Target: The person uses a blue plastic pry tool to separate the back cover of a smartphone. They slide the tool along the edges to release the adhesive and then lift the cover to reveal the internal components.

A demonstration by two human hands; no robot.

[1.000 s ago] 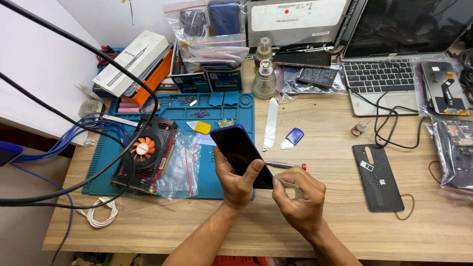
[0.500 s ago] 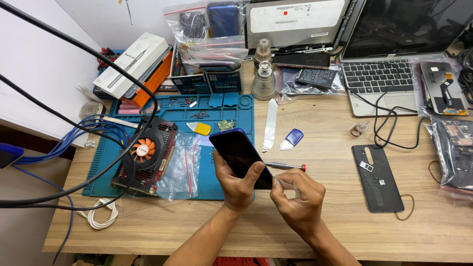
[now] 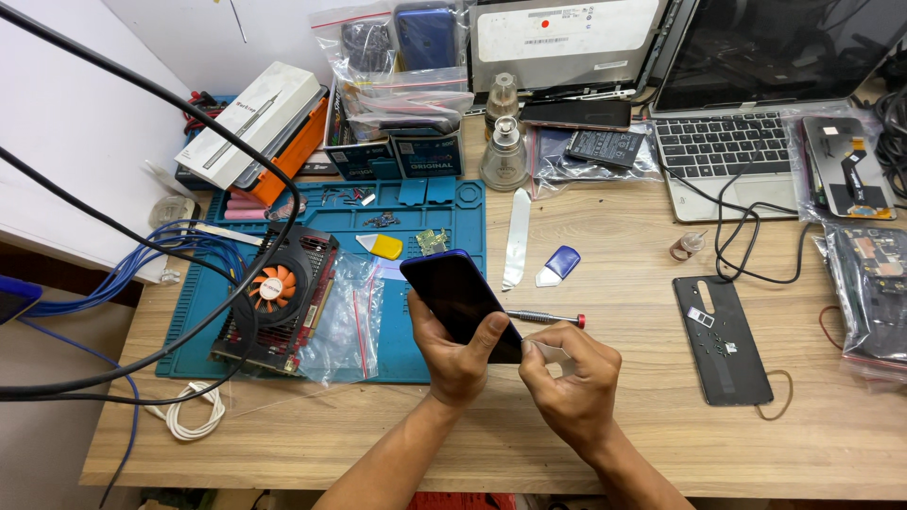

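Fingers of the left hand [image 3: 458, 354] wrap the dark phone [image 3: 460, 300], tilting it up off the tabletop [image 3: 624, 444] so its near corner meets the right hand [image 3: 567, 382], pinched closed there, with the screwdriver [image 3: 545, 319] just beyond its knuckles.

Dark smartphone [image 3: 460, 300] with a blank glossy screen and bluish edge, tilted up off the desk [image 3: 614, 444], far corner pointing up-left above the teal mat. Lower end gripped in the left hand [image 3: 456, 354], thumb across the glass. Small clear flat piece [image 3: 550, 354], hard to make out, pinched in the right hand [image 3: 567, 378] at the phone's lower right corner.
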